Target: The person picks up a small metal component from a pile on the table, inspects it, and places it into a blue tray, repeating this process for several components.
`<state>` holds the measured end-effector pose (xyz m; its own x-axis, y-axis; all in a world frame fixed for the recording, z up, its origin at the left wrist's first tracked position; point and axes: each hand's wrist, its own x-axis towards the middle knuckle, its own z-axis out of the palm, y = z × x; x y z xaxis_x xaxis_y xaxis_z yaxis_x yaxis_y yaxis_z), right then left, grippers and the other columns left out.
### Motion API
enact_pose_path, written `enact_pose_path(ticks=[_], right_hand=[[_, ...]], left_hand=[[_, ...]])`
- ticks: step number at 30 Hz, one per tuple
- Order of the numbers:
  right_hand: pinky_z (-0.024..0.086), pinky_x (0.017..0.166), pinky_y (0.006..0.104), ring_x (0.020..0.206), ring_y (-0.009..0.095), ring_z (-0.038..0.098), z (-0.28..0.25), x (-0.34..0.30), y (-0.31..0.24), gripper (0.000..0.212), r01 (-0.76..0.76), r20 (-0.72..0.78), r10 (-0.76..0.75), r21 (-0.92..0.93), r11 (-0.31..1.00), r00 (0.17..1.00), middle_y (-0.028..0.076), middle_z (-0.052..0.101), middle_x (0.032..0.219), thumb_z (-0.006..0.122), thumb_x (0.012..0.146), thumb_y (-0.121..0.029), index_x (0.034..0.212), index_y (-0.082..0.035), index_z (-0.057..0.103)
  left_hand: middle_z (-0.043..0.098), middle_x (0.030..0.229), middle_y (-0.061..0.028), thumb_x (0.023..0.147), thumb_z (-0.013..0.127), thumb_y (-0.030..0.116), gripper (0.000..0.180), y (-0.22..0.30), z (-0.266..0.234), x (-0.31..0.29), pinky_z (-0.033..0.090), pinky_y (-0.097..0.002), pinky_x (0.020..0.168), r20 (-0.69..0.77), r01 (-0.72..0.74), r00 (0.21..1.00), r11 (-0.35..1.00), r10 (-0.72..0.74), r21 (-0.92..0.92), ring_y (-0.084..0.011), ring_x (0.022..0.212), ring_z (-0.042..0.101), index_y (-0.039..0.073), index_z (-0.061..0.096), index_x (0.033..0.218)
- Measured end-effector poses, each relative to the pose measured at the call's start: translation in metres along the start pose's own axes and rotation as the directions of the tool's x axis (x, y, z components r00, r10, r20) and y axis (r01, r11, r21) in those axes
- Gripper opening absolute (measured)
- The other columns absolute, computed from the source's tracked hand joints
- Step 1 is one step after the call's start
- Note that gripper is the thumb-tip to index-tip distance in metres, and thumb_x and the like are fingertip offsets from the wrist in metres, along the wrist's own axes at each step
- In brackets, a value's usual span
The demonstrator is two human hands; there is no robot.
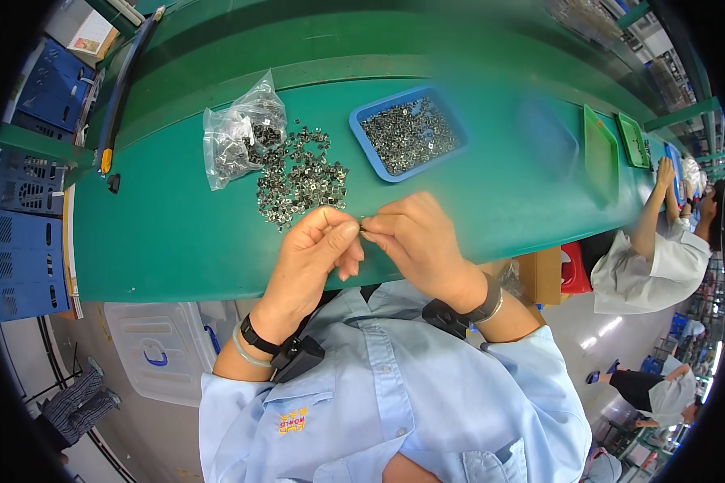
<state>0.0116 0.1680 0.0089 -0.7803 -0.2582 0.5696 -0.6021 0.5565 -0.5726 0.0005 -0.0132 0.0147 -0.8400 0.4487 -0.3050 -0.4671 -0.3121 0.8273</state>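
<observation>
Metal part: a tiny dark piece sits pinched between your two hands, just above the near edge of the table.
Left hand: your left hand has its grip closed, thumb and forefinger pressed together on the part's left end.
Right hand: your right hand meets it fingertip to fingertip, its grip also clamped on the same part.
Table: a long green table, smooth and matte, curving away from you to the right.
Loose pile: small shiny metal parts lie scattered on the table just beyond your hands.
Bag: a crinkled clear plastic bag, left of the pile and touching it, holds more of the same parts.
Blue tray: a shallow rectangular blue plastic tray, right of the pile, is filled with a layer of small metal parts.
Green trays: two flat green trays lie farther along the table.
Room: blue crates stack at your left; another person in a white top works at the table's far right end.
</observation>
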Motion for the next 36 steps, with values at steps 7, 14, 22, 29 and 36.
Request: enact_pose_path(ticks=[7, 14, 22, 29, 36], right_hand=[[0.047, 0.069, 0.0324, 0.080, 0.022, 0.059, 0.004, -0.009, -0.003, 0.016, -0.125, -0.016, 0.142, 0.388, 0.913, 0.990, 0.006, 0.062, 0.087, 0.071, 0.077, -0.004, 0.090, -0.007, 0.063], [0.046, 0.066, 0.0321, 0.075, 0.021, 0.060, 0.001, -0.005, -0.003, 0.017, -0.052, -0.031, 0.069, 0.390, 0.919, 0.997, 0.005, 0.061, 0.081, 0.071, 0.075, -0.003, 0.088, -0.007, 0.061], [0.048, 0.069, 0.0342, 0.076, 0.023, 0.060, -0.001, -0.006, -0.001, 0.011, -0.055, 0.001, 0.059, 0.383, 0.922, 0.998, 0.008, 0.063, 0.084, 0.069, 0.078, -0.002, 0.088, -0.004, 0.065], [0.048, 0.070, 0.0341, 0.076, 0.022, 0.060, 0.000, -0.007, 0.002, 0.010, -0.064, 0.004, 0.068, 0.385, 0.921, 0.998, 0.008, 0.063, 0.083, 0.069, 0.078, -0.002, 0.087, -0.004, 0.065], [0.048, 0.070, 0.0331, 0.078, 0.021, 0.060, 0.001, -0.009, 0.002, 0.011, -0.185, 0.040, 0.188, 0.466, 0.865, 0.981, 0.007, 0.063, 0.084, 0.071, 0.076, -0.002, 0.086, -0.005, 0.065]], left_hand=[[0.062, 0.074, -0.0051, 0.094, 0.056, 0.020, 0.015, -0.015, 0.001, -0.001, 0.039, -0.0250, 0.048, 0.258, 0.113, 0.966, 0.893, 0.004, -0.435, -0.0124, 0.055, 0.053, 0.005, 0.054, 0.094], [0.063, 0.076, -0.0064, 0.093, 0.058, 0.020, 0.015, -0.020, -0.002, 0.002, 0.038, -0.0261, 0.046, 0.330, 0.144, 0.944, 0.867, 0.026, -0.478, -0.0125, 0.052, 0.051, 0.006, 0.054, 0.093], [0.053, 0.066, -0.0034, 0.093, 0.058, 0.023, 0.020, -0.012, 0.001, -0.002, 0.034, -0.0271, 0.045, 0.255, 0.098, 0.967, 0.932, -0.006, -0.349, -0.0140, 0.049, 0.047, 0.006, 0.050, 0.092], [0.059, 0.070, -0.0051, 0.093, 0.058, 0.017, 0.013, -0.008, 0.002, -0.001, 0.038, -0.0258, 0.046, 0.230, 0.095, 0.973, 0.944, -0.022, -0.316, -0.0119, 0.053, 0.051, 0.006, 0.053, 0.093], [0.059, 0.070, -0.0060, 0.095, 0.054, 0.021, 0.016, -0.012, 0.004, -0.001, 0.038, -0.0268, 0.046, 0.226, 0.113, 0.974, 0.905, -0.019, -0.411, -0.0132, 0.052, 0.050, 0.006, 0.052, 0.094]])
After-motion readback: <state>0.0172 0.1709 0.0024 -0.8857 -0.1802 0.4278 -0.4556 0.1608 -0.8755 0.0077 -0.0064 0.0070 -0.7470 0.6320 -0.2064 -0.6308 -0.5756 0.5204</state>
